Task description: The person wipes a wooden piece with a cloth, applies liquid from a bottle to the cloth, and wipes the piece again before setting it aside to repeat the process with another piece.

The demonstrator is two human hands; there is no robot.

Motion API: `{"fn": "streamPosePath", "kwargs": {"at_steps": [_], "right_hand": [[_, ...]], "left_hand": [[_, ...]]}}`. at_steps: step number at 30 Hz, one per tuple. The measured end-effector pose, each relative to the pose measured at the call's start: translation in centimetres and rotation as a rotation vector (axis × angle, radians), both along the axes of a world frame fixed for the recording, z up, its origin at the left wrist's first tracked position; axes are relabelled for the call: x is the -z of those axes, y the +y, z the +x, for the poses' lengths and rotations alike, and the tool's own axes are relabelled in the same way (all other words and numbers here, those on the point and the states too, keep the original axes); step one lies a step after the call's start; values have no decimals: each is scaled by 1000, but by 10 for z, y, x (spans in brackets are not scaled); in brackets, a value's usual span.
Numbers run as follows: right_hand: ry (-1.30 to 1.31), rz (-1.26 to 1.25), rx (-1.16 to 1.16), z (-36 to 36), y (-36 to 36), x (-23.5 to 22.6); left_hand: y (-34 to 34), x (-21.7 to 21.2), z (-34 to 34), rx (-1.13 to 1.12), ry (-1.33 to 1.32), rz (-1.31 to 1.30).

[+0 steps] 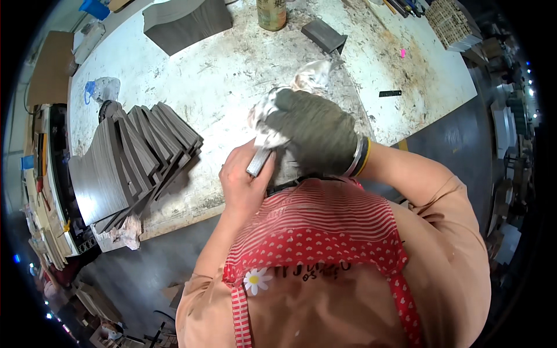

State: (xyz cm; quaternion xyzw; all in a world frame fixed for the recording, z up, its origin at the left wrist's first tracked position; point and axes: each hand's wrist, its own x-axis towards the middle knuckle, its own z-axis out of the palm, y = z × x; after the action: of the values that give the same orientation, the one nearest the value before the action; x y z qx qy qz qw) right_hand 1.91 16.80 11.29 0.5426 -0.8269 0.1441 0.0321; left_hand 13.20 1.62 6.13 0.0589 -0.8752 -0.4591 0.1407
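The left hand [246,180] is bare and holds a small grey strip [259,162] close to the chest, above the near edge of the counter [232,75]; its fingers are closed around the strip's lower end, so the upper end sticks out toward the other hand. The right hand [310,130] wears a dark glove smeared with white, and it sits over the strip's free end with a crumpled rag [313,75] bunched at its far side. Whether the gloved fingers are curled tight or loose I cannot tell, since the back of the glove hides them. Gripping the strip by one end looks like a way to leave the rest of its surface open to the gloved hand, and keeping it near the body steadies it. To the left, a fanned stack of grey boards [136,159] lies on the counter within easy reach of the bare hand. Farther back stand a tin can [271,14], a single grey block [324,35] and a larger grey pile [185,23]. A red striped apron [325,232] covers the person's front.
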Motion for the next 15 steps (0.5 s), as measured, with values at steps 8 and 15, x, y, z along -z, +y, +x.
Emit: {"fn": "streamPosePath", "kwargs": {"at_steps": [8, 15], "right_hand": [[386, -89, 72, -28, 25, 12], [76, 21, 135, -79, 51, -7]], "left_hand": [[15, -22, -17, 28, 72, -35], [5, -9, -8, 68, 106, -66]]}}
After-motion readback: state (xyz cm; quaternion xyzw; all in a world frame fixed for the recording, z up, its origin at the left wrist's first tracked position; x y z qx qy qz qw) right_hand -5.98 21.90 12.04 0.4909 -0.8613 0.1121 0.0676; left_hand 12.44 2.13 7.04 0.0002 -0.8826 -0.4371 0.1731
